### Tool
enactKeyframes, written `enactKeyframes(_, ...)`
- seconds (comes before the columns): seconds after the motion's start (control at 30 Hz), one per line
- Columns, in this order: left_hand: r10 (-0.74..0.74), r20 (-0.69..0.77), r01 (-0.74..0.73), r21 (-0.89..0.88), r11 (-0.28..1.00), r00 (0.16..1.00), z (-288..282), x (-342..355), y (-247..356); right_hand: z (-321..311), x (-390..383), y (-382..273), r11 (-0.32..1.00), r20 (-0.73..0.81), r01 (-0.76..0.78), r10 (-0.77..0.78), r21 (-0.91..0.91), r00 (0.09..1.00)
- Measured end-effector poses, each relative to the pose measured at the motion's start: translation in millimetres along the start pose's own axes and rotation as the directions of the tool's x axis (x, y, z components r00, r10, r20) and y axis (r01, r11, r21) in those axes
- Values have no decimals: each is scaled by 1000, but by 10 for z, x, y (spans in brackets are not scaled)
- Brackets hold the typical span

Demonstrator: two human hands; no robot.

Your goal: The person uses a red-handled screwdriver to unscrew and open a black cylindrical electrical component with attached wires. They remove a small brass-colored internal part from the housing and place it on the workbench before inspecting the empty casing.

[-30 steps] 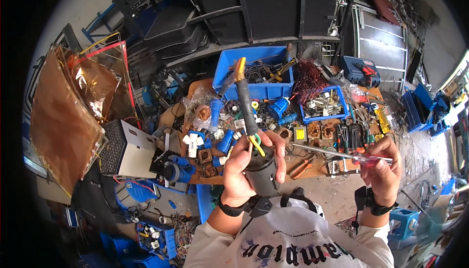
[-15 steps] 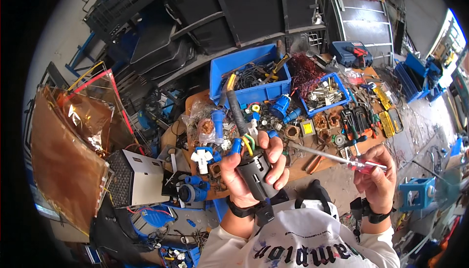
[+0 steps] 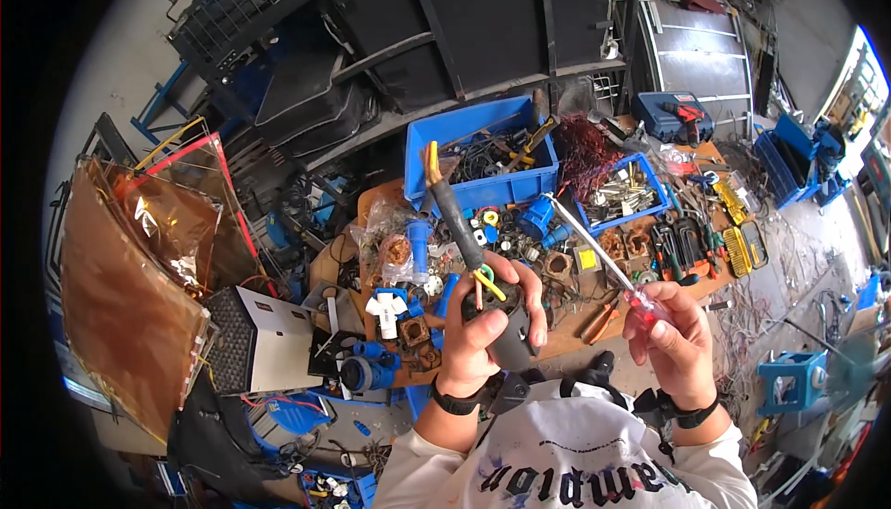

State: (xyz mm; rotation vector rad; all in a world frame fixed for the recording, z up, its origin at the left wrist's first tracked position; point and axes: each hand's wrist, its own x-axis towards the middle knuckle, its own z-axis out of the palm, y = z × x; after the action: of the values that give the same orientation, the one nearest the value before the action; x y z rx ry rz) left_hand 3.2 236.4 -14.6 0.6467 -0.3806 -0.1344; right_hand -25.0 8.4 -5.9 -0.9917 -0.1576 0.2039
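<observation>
Some bare table edge (image 3: 562, 342) shows between left fingers (image 3: 533, 297) gripping a cylinder (image 3: 510, 349) and right fingers (image 3: 683, 299) gripping a screwdriver (image 3: 599, 250).

Two hands (image 3: 467, 349) (image 3: 684, 348), one screwdriver (image 3: 608, 260), one black cylinder (image 3: 511, 347), one thick cable (image 3: 458, 230), perhaps three partly hidden wires (image 3: 490, 286)

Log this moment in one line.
left hand: grips black cylinder; right hand: holds screwdriver; tip: apart from cylinder; black cable: wires at cylinder's end
</observation>
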Motion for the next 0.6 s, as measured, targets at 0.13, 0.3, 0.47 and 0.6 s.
enactKeyframes(0.13,35,-1,-34,178,983,999,20,9,-3,-8,26,49,1000,1,-4,4,8,1000)
enactKeyframes(0.3,141,-24,-107,530,841,990,61,2,-24,-116,59,128,998,-26,34,-32,60,999)
enactKeyframes(0.47,307,-19,-158,826,541,951,135,29,-78,-139,35,197,994,-48,37,-31,107,998)
enactKeyframes(0.6,392,-46,-176,841,512,919,96,57,-165,3,58,219,999,-150,51,-49,12,988)
